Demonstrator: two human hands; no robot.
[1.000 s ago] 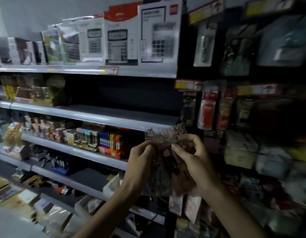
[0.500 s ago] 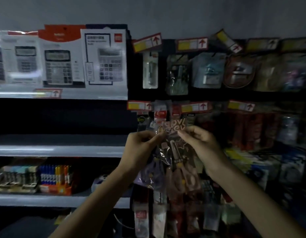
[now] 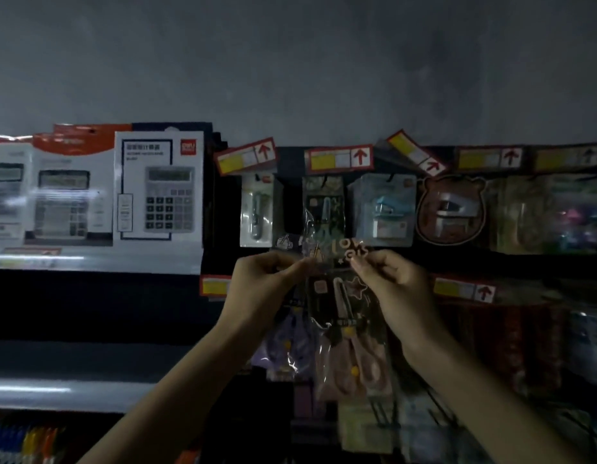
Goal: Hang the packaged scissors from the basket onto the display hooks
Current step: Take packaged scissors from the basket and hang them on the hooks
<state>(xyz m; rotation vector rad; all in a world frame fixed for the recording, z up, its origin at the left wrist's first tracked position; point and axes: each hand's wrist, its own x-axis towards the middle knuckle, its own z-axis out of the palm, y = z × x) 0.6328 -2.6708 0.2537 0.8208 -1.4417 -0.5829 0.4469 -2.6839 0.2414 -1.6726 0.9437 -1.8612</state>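
Observation:
I hold up clear packets of scissors (image 3: 344,316) in front of the dark hook wall. The front packet shows pink-handled scissors; a purple pair (image 3: 290,349) hangs behind it to the left. My left hand (image 3: 260,289) pinches the packets' top left corner and my right hand (image 3: 394,289) pinches the top right corner. The packets' top edge sits just below a hanging scissors packet (image 3: 324,209) in the upper hook row. The hook itself is too dark to make out. The basket is out of view.
Calculator boxes (image 3: 156,185) stand on the top shelf at left. Staplers (image 3: 384,212) and other packets hang along the upper row under red price tags (image 3: 339,159). More packets hang in the lower row at right. Grey shelves (image 3: 56,390) run at the left.
The view has swung right and up from the left shelves to the hook wall. Both hands have lifted the packets higher, up to the upper hook row.

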